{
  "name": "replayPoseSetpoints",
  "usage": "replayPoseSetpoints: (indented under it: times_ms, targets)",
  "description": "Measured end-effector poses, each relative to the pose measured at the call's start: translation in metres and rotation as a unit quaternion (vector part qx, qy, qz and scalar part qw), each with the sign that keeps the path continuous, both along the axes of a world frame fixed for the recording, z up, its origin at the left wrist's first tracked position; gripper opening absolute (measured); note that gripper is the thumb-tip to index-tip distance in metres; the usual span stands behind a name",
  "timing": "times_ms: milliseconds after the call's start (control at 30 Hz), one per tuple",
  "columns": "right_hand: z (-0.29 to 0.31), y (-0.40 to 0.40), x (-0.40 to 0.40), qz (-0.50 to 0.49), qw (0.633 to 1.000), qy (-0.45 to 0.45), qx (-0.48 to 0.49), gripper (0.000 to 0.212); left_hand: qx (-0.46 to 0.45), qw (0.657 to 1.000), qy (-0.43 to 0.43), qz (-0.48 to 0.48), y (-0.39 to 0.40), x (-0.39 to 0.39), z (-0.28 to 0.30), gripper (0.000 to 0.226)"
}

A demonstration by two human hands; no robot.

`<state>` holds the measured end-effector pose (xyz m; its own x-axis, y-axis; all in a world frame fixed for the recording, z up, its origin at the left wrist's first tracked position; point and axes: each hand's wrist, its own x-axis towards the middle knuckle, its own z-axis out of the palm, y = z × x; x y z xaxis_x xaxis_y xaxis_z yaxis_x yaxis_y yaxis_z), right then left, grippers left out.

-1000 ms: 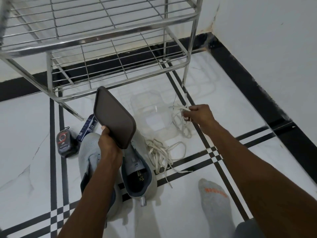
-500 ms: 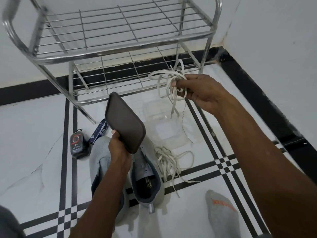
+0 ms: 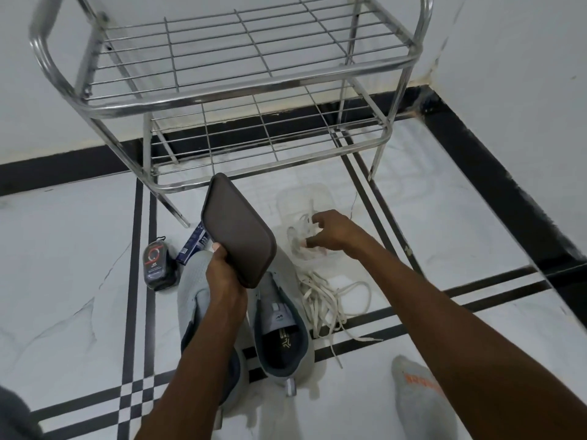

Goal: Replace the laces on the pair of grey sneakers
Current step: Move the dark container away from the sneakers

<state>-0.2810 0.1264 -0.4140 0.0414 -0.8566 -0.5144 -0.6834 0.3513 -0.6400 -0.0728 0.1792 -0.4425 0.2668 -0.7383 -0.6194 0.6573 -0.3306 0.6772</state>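
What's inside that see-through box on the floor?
White laces lie bunched inside the clear box. The right hand hovers over it with fingers spread, hiding part of the inside.

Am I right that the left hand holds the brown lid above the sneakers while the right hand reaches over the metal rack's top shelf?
Not quite: the head view shows the right hand over the clear container on the floor, not the rack's top shelf. The left hand does hold the brown lid above the sneakers.

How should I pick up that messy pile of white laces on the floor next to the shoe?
Come straight down from above and pinch the thick bundle where the strands bunch together beside the right sneaker. The laces lie flat and loose on the floor, so grabbing a trailing end would probably just drag the tangle along.
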Motion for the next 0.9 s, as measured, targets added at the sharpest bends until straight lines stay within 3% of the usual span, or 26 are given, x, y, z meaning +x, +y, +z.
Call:
replayPoseSetpoints:
  times_ms: [67, 167, 233, 300, 367, 467, 533, 633, 767, 900]
  targets:
    - [0.003, -0.003, -0.003, 0.011, 0.999, 0.038, -0.019, 0.063, 0.002, 1.0, -0.006, -0.001, -0.001, 0.002, -0.002, 0.042]
    - [0.01, -0.008, -0.017, -0.071, 0.993, -0.035, -0.083, 0.028, 0.007, 1.0, -0.001, -0.003, 0.001, 0.0, -0.004, 0.043]
    - [0.014, -0.013, -0.031, -0.119, 0.979, -0.024, -0.162, 0.01, 0.007, 1.0, 0.004, -0.003, 0.001, -0.002, -0.004, 0.042]
    - [0.012, -0.017, -0.045, -0.137, 0.969, 0.039, -0.2, 0.021, 0.005, 1.0, 0.007, -0.004, 0.002, -0.004, -0.002, 0.037]
    - [0.005, -0.018, -0.058, -0.1, 0.98, 0.081, -0.149, 0.041, 0.003, 1.0, 0.008, -0.002, 0.002, -0.006, 0.001, 0.03]
    - [-0.005, -0.011, -0.068, -0.042, 0.998, 0.05, -0.008, 0.051, -0.003, 1.0, 0.011, -0.001, -0.002, -0.007, 0.003, 0.028]
    - [-0.01, -0.005, -0.069, -0.064, 0.998, 0.009, 0.021, 0.053, -0.006, 1.0, 0.008, -0.005, -0.006, -0.006, 0.002, 0.029]
    - [-0.015, 0.002, -0.074, -0.102, 0.995, -0.01, -0.002, 0.054, -0.006, 1.0, -0.002, -0.008, -0.004, -0.004, -0.006, 0.031]
    - [0.0, 0.0, -0.079, -0.122, 0.983, 0.042, -0.128, 0.04, -0.002, 1.0, -0.009, -0.007, -0.001, -0.004, -0.008, 0.029]
    - [0.031, -0.006, -0.061, -0.147, 0.976, -0.076, -0.142, 0.037, 0.001, 0.999, -0.033, -0.015, -0.003, -0.005, -0.007, 0.03]
